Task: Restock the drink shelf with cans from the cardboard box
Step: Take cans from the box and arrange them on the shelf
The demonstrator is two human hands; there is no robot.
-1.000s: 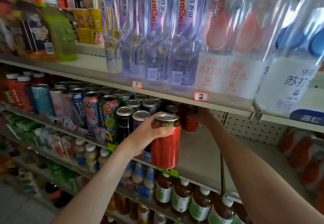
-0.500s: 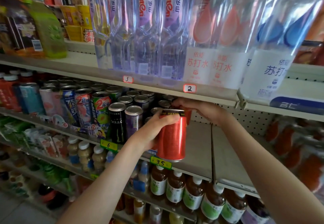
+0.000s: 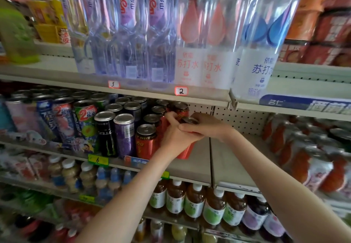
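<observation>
Centre frame, the row of red cans [image 3: 146,142] stood at the shelf front. Just right of it, the left hand [image 3: 175,137] wrapped the red can [image 3: 185,152]. The right hand [image 3: 208,126] capped its lid, fingers curled over the rim. The can was low over the drink shelf [image 3: 229,159]. Best done by keeping it upright and sliding it flush against the row, label out. The hands hid most of the can; base contact unclear; cardboard box out of view.

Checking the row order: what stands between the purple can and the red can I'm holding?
In the head view, a second red can stands between the purple can and the held red can.
</observation>
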